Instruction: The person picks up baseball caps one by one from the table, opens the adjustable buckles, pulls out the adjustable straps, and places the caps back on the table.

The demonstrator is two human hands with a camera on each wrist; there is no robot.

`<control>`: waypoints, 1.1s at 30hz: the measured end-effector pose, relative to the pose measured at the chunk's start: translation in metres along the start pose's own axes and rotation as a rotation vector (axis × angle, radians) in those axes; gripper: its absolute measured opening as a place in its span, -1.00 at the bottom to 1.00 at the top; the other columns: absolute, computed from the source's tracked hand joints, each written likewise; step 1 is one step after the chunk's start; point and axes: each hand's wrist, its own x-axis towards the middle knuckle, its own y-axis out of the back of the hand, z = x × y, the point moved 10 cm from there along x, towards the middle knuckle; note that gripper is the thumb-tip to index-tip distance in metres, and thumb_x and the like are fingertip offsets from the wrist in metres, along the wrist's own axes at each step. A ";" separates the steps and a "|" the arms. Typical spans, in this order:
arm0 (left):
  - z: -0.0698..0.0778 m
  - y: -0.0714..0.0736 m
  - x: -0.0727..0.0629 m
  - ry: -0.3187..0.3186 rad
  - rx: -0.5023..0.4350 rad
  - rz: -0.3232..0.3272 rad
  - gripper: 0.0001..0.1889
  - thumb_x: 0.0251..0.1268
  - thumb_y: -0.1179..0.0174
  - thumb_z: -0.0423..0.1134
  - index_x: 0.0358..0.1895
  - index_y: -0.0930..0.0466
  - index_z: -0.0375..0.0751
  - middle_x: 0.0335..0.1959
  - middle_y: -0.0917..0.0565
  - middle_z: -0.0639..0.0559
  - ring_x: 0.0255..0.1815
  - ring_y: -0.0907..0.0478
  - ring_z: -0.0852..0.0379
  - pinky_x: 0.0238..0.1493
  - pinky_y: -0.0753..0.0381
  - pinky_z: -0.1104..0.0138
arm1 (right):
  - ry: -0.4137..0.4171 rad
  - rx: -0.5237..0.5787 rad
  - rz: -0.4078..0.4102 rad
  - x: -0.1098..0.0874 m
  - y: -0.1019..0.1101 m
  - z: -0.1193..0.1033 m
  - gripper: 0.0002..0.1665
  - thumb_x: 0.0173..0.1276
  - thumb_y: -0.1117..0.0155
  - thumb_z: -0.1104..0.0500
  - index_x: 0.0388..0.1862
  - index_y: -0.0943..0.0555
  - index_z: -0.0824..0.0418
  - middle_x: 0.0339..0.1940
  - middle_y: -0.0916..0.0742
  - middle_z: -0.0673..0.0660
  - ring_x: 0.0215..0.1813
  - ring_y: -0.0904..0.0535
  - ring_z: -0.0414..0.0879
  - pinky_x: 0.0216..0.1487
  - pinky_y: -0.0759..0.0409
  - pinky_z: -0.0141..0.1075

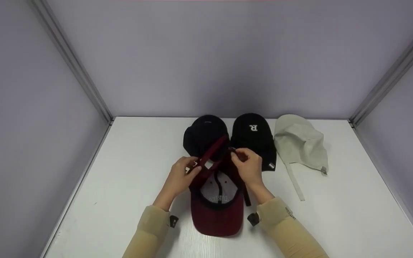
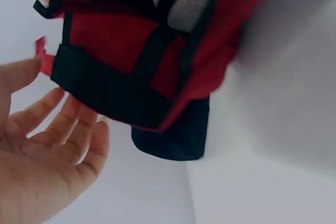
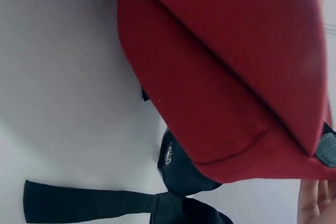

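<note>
Between both hands is a dark red baseball cap [image 1: 216, 220], tipped so its inside and pale front lining show, with the brim toward the person. My left hand [image 1: 178, 177] pinches the left back edge by the red strap [image 1: 213, 149]. Its thumb meets a small red strap end [image 2: 47, 64] in the left wrist view, the other fingers spread below. My right hand [image 1: 250, 168] pinches the opposite back edge, beside a grey buckle [image 3: 326, 149]. The strap slants up loose over a black cap behind.
Along the back lie a dark cap [image 1: 204, 133], a black cap with a white R [image 1: 251, 141] and a cream cap [image 1: 299, 141] with its strap hanging loose. A black strap [image 1: 247, 197] lies right of the red cap. Grey panels surround the white table [image 1: 134, 150].
</note>
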 end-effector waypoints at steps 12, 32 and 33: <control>-0.030 0.001 -0.001 0.103 0.085 -0.011 -0.87 0.53 -0.03 -0.26 -0.17 -0.54 -0.21 -0.36 -0.64 -0.01 -0.39 -0.56 0.13 -0.33 -0.56 0.19 | -0.060 -0.022 -0.072 -0.001 -0.001 0.012 -0.90 0.25 -0.42 0.27 -0.28 -0.72 0.29 -0.41 -0.72 0.07 -0.38 -0.60 -0.10 -0.32 -0.55 -0.32; -0.034 0.012 0.004 0.117 0.018 0.106 -0.88 0.56 0.03 -0.28 -0.15 -0.45 -0.24 -0.43 -0.59 -0.01 -0.49 -0.46 0.16 -0.43 -0.49 0.26 | -0.140 -0.247 -0.401 -0.021 -0.009 0.048 -0.77 0.22 -0.46 0.19 -0.20 -0.70 0.30 -0.28 -0.73 0.13 -0.25 -0.65 -0.03 -0.20 -0.60 -0.11; -0.034 0.012 0.004 0.117 0.019 0.104 -0.88 0.56 0.03 -0.27 -0.15 -0.45 -0.24 -0.43 -0.60 -0.01 -0.48 -0.48 0.16 -0.43 -0.51 0.26 | -0.157 -0.264 -0.416 -0.022 -0.009 0.051 -0.76 0.24 -0.45 0.18 -0.18 -0.70 0.31 -0.24 -0.74 0.15 -0.24 -0.66 -0.02 -0.20 -0.61 -0.10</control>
